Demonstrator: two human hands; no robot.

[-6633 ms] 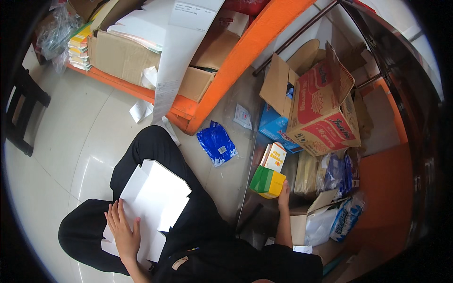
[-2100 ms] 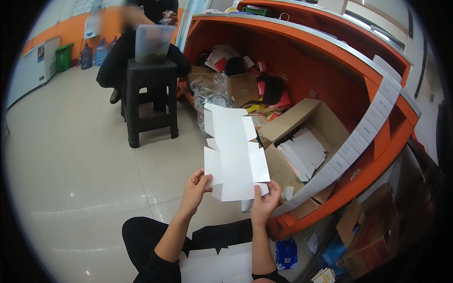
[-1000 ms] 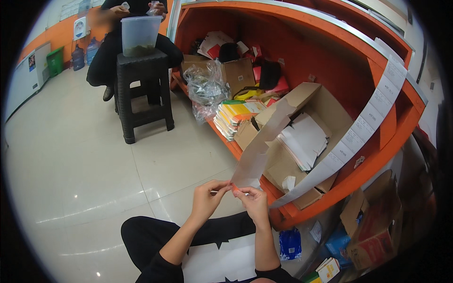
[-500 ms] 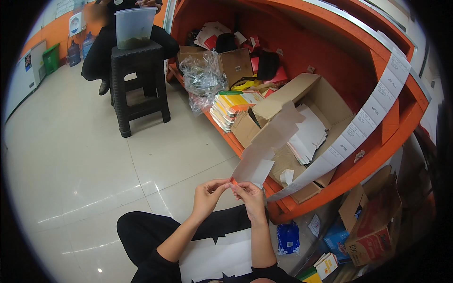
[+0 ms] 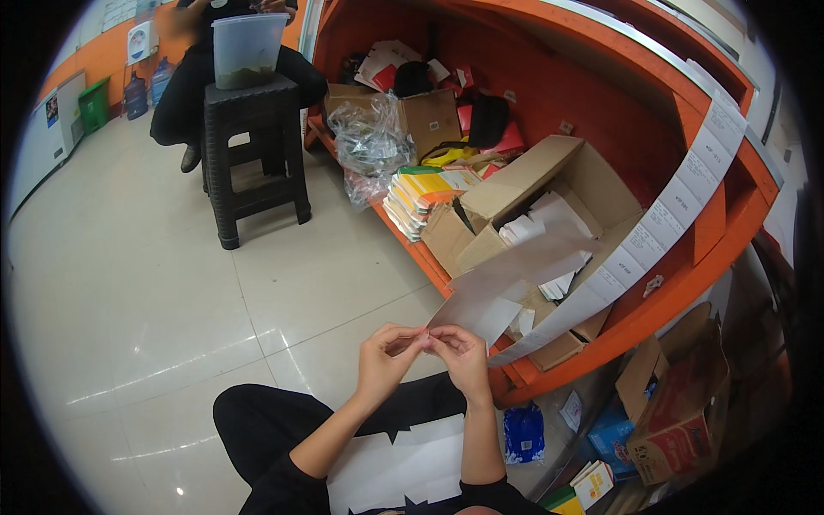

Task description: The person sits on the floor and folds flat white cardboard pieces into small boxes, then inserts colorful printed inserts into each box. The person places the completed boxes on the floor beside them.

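Note:
My left hand (image 5: 385, 359) and my right hand (image 5: 463, 359) meet above my lap, thumbs and fingers pinched together. Between them is the near corner of a thin grey-white card sheet (image 5: 493, 283), seemingly a flat carton blank. It stretches away to the right, over the near side of an open cardboard box (image 5: 524, 184). The exact fold or tab under my fingertips is hidden. Inside that box lie several white card pieces (image 5: 562, 215). Across my lap rests another white card blank (image 5: 395, 466) with notched edges, touched by neither hand.
An orange shelf (image 5: 549, 60) holds the box, stacked small cartons (image 5: 421, 193) and a clear plastic bag (image 5: 369, 142). A label strip (image 5: 657, 227) hangs in front. Ahead, a person sits behind a black stool (image 5: 249, 163) bearing a plastic tub (image 5: 247, 51). Blue packet (image 5: 524, 433) lies right.
The card sheet has swung up and farther over the box, covering more of its contents. The orange bit seen at my fingertips no longer shows. Both hands stay close together.

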